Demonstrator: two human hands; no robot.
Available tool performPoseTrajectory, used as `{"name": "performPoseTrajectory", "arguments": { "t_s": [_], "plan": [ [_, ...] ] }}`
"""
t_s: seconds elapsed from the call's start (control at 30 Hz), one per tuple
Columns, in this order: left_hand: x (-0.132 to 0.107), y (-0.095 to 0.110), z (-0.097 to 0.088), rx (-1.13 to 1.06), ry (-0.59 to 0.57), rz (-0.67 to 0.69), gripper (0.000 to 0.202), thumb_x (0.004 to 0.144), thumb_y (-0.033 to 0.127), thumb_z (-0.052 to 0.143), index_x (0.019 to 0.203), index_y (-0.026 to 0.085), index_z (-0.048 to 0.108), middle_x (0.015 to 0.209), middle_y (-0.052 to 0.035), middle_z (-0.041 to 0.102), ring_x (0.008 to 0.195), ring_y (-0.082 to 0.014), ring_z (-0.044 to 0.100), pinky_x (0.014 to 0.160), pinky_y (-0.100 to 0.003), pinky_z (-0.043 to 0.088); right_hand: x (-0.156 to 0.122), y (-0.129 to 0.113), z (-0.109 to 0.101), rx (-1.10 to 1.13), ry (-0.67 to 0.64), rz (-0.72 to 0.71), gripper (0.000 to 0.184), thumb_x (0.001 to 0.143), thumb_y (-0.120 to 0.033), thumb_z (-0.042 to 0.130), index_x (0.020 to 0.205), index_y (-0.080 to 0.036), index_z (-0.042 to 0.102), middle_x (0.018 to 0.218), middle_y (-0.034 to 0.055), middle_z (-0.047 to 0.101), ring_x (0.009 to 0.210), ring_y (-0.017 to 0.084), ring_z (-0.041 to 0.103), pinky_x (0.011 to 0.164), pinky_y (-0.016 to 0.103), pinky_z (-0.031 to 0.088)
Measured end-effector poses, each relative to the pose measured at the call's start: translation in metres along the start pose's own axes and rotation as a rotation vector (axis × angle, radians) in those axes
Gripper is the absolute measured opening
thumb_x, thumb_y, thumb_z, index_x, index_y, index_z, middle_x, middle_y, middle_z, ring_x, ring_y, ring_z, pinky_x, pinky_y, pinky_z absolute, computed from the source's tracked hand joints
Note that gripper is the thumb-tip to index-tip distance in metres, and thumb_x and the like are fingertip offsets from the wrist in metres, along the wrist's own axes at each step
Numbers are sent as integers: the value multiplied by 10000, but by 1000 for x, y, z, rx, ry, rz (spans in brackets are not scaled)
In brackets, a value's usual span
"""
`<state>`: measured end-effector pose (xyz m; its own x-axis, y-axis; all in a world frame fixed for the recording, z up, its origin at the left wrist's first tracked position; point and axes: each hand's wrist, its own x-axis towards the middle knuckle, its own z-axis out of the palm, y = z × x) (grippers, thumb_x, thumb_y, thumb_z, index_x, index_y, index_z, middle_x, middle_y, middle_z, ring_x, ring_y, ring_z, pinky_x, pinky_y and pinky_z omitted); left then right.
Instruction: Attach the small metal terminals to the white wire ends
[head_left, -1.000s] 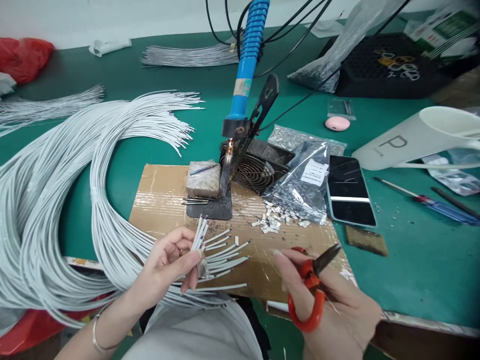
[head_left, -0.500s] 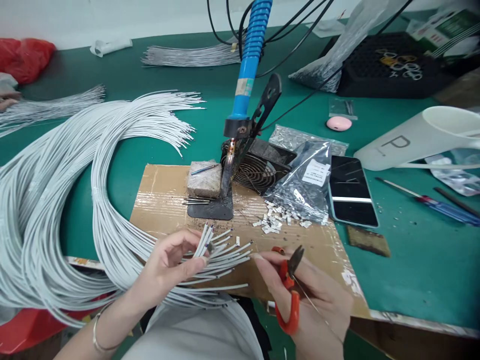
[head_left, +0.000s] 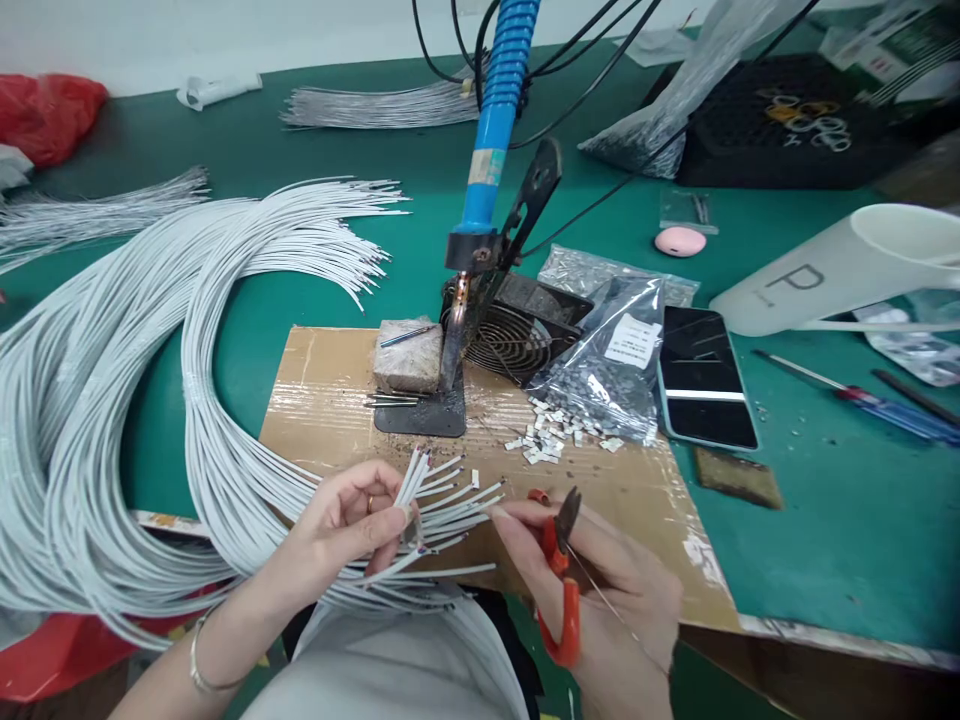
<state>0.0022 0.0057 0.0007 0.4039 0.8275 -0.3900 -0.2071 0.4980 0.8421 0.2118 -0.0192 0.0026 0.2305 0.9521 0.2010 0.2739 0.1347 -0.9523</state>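
Observation:
My left hand [head_left: 352, 525], a ring on one finger, pinches a few light-grey cable ends [head_left: 410, 478] that point upward. More ends of the same cable bundle [head_left: 247, 450] fan out below and beside it over the cardboard. In my right hand [head_left: 622, 580] is a pair of red-handled snips [head_left: 571, 620], blades pointing up and away from the cables. My right thumb and index fingertip meet close to the tips of the fanned cables; whether they grip one is unclear. A thin wire or thread runs across my right palm.
A soldering iron [head_left: 484, 165] leans over a grimy block [head_left: 407, 355] and a small fan [head_left: 510, 340]. Small white pieces [head_left: 544, 435] lie by a plastic bag [head_left: 600, 370]. Rightward are a phone [head_left: 707, 375], a tilted white cup [head_left: 810, 270] and a screwdriver [head_left: 862, 400].
My right hand, with the snips, has shifted slightly left toward the cable ends. The left fingers have moved around the cables, and one cable now angles lower. A hand at the far left has left view.

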Motion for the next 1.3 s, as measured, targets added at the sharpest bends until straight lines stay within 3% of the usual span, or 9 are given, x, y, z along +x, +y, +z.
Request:
{"name": "performPoseTrajectory", "arguments": {
  "t_s": [0.27, 0.57, 0.67, 0.77, 0.83, 0.97, 1.07, 1.2, 1.3],
  "plan": [
    [2, -5, 0, 36, 2, 7, 287, 913, 418, 763, 905, 158, 642, 668, 44, 568, 467, -43, 478, 453, -149, 352, -10, 5, 14, 200, -269, -86, 157, 785, -165, 843, 917, -232, 791, 647, -39, 562, 498, 90, 487, 423, 198, 349],
    [1, -5, 0, 62, -3, 20, 263, 929, 415, 742, 910, 163, 671, 613, 45, 573, 474, -68, 466, 466, -168, 376, -11, 2, 25, 233, -257, -9, 90, 801, -142, 807, 825, -226, 786, 635, -39, 563, 488, 84, 462, 426, 197, 320],
    [2, -2, 1, 92, 32, 70, 192, 929, 352, 756, 918, 161, 740, 771, -12, 664, 680, -106, 592, 643, -190, 480, -11, -1, 24, 225, -202, 66, 77, 789, -151, 806, 768, -222, 787, 630, -27, 586, 507, 94, 489, 450, 206, 339],
    [3, 1, 1, 127, 99, 174, 131, 906, 303, 785, 902, 172, 790, 1023, -55, 694, 947, -143, 625, 827, -192, 483, -9, 1, 21, 198, -158, 144, 86, 788, -178, 807, 723, -225, 775, 605, -29, 576, 517, 97, 490, 472, 204, 357],
    [4, 0, 1, 121, 113, 198, 116, 919, 298, 773, 915, 183, 790, 949, -39, 700, 874, -131, 639, 788, -192, 492, -9, 8, 18, 181, -160, 179, 99, 797, -199, 805, 708, -227, 771, 592, -33, 561, 506, 90, 472, 462, 192, 352],
    [3, -4, 0, 79, 75, 142, 160, 967, 342, 714, 1014, 196, 760, 679, 8, 672, 573, -104, 611, 564, -191, 476, -10, 19, 11, 148, -189, 278, 130, 804, -250, 809, 686, -223, 762, 614, -20, 590, 524, 97, 493, 466, 185, 376],
    [2, -7, 1, 62, 61, 109, 209, 975, 369, 701, 1038, 175, 749, 659, -3, 684, 517, -95, 585, 513, -185, 457, -10, 17, 7, 150, -186, 330, 122, 791, -275, 816, 685, -230, 775, 635, -7, 624, 552, 115, 536, 491, 196, 419],
    [1, -7, 4, 64, 56, 95, 250, 967, 404, 705, 1009, 159, 735, 616, 6, 666, 495, -87, 567, 501, -176, 445, -6, 3, 4, 184, -43, 402, 83, 752, -281, 821, 680, -248, 797, 689, 6, 679, 612, 144, 604, 548, 214, 479],
    [1, -6, 7, 90, 61, 70, 276, 960, 430, 708, 1008, 159, 728, 623, 8, 665, 502, -86, 573, 502, -171, 443, -2, -6, 3, 157, 18, 354, 81, 749, -274, 808, 669, -265, 799, 665, -7, 678, 587, 136, 588, 537, 216, 468]
  ]
}}
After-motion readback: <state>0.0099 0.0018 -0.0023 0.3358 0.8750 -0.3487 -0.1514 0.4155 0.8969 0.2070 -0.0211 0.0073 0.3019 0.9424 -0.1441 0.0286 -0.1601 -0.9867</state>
